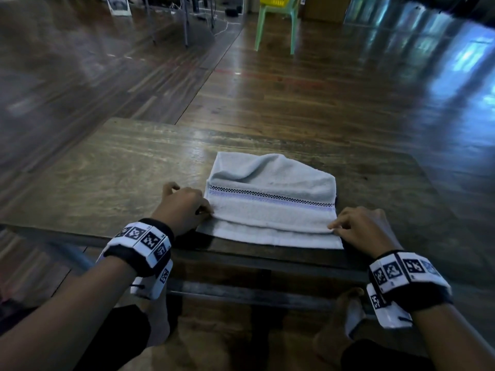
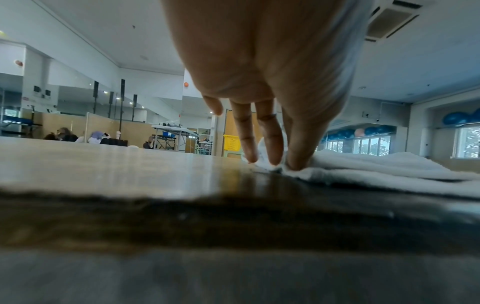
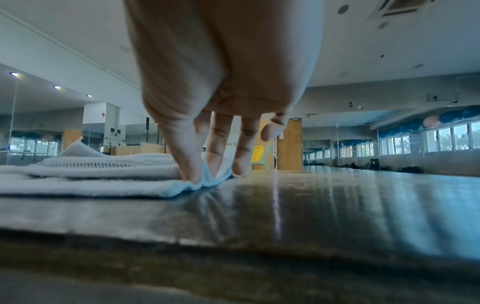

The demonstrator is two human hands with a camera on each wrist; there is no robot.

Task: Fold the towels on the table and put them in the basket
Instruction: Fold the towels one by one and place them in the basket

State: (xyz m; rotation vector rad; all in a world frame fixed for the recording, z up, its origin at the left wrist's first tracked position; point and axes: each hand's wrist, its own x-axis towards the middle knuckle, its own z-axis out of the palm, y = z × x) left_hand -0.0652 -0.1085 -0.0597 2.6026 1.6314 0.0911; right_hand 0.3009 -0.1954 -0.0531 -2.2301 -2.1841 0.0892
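A pale towel (image 1: 270, 199) with a checked stripe lies folded over on the wooden table (image 1: 112, 167), near its front edge. My left hand (image 1: 184, 207) pinches the folded layer's near left corner (image 2: 283, 166) between thumb and fingers. At the right, my right hand (image 1: 359, 226) pinches the near right corner (image 3: 202, 176) the same way. The upper layer stops short of the lower layer's front edge. A yellow basket (image 1: 276, 0) sits on a green chair (image 1: 278, 25) far across the floor.
Bare tabletop stretches left of the towel and beyond it. Dark wooden floor (image 1: 321, 89) lies between the table and the chair. Table legs and cables (image 1: 187, 22) stand at the far back. My knees are under the table's front edge.
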